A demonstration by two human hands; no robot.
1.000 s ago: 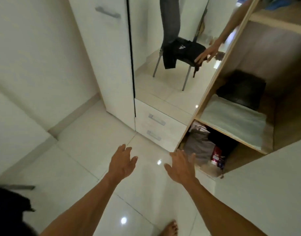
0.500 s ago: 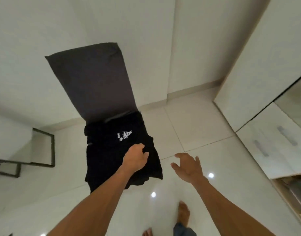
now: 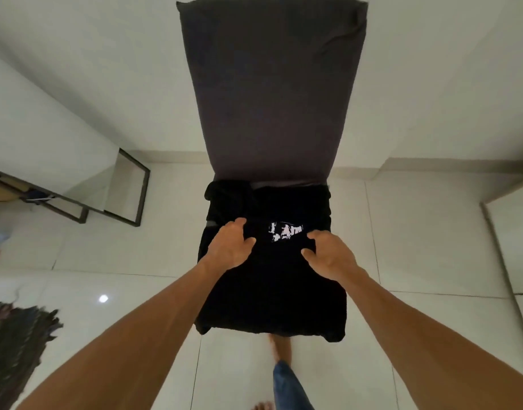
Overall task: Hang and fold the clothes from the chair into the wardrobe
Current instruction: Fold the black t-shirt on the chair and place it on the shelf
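Gripping black printed garment (image 3: 272, 291) on chair (image 3: 272, 99) seat: hands on it now, left hand (image 3: 229, 247) and right hand (image 3: 328, 255) both curling into fabric either side of white print (image 3: 285, 232). Garment not yet lifted. Wardrobe out of view. Carry, fold or hang all left, by my read.

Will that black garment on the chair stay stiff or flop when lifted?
Probably floppy: the black garment drapes over the chair seat's front edge and bunches by the backrest. Likely sags between left hand and right hand when raised.
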